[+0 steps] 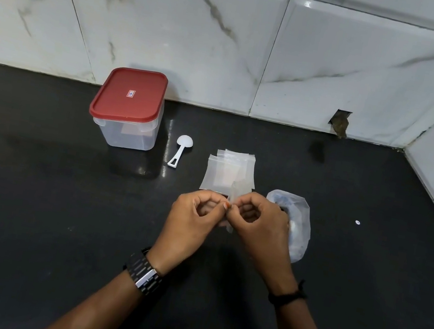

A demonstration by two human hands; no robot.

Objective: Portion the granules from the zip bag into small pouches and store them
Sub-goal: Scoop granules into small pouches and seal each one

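While curled above the black counter (26,217), left hand (189,217) and right hand (260,227), fingers pinching one small pouch (234,196).

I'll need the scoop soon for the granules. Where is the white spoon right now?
In the head view the white spoon lies on the dark counter, left of centre, between the red-lidded container and the stack of small pouches, beyond both hands.

counter (29,203): dark stone, polished
wall tiles (176,26): glossy marble-look
container (128,131): clear plastic, red lid
scoop (180,150): white plastic
pouches (229,171): translucent film
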